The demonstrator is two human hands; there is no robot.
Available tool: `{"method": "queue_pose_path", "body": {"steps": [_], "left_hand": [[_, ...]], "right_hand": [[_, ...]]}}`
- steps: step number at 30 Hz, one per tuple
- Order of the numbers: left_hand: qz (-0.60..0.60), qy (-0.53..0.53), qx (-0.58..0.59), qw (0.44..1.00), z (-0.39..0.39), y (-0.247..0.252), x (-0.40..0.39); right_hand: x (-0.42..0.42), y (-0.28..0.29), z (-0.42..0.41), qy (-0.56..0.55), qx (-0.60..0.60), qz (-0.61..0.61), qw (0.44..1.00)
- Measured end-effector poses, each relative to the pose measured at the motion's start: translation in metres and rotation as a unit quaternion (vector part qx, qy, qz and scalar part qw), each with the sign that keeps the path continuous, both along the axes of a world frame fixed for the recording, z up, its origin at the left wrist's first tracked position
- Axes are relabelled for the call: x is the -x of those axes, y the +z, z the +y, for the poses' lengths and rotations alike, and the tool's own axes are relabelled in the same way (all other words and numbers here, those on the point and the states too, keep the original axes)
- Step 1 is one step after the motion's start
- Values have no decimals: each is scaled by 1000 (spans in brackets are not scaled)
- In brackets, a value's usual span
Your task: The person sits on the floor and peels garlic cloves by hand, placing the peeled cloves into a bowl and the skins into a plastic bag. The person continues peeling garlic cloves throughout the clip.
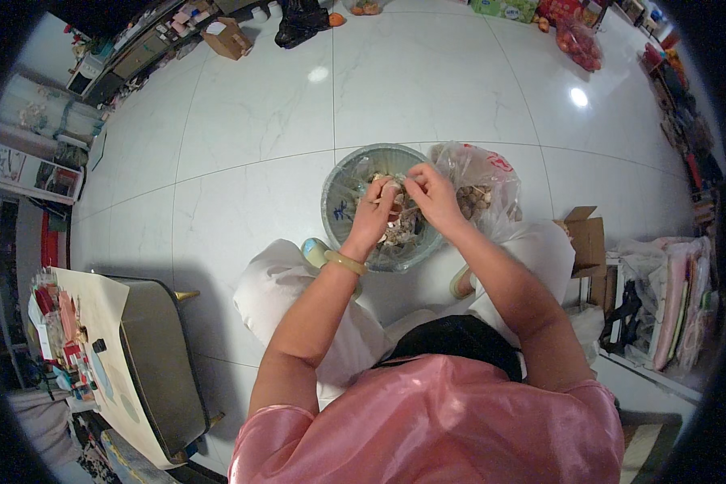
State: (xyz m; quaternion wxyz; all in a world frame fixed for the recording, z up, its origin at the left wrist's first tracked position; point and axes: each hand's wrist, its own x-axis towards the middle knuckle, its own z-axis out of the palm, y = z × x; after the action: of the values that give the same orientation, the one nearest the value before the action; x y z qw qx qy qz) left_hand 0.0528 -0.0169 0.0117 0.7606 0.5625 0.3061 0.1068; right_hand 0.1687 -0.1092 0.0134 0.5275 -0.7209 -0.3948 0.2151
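A round grey-green plastic bin [333, 227] with a clear liner stands on the floor between the knees. Pale scraps and dry peelings [399, 233] lie inside it. Over the bin, my left hand [375, 212] is closed around a small whitish piece [391, 186], too small to name surely. My right hand [432, 196] is close beside it, thumb and forefinger bent near the same piece; whether they pinch part of it cannot be told. A clear plastic bag [502, 181] with red print touches the bin's right side and holds several brownish, roundish lumps [475, 202].
A low table [157, 363] with a pale cover stands at the left. An opened cardboard box [585, 242] and a white rack [617, 302] with bags are at the right. Farther off are a black bag [302, 24] and a red net-like bag of round produce [578, 45].
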Motion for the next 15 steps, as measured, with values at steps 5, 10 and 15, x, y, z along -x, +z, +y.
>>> {"method": "queue_pose_path", "body": {"steps": [5, 10, 15], "left_hand": [[-36, -32, -137, 989, -4, -6, 2], [-67, 5, 4, 998, 3, -11, 2], [-67, 23, 179, 981, 4, -3, 4]], "right_hand": [[3, 7, -3, 67, 58, 231, 969], [-1, 9, -2, 65, 26, 306, 950], [-3, 4, -3, 84, 23, 285, 955]]}}
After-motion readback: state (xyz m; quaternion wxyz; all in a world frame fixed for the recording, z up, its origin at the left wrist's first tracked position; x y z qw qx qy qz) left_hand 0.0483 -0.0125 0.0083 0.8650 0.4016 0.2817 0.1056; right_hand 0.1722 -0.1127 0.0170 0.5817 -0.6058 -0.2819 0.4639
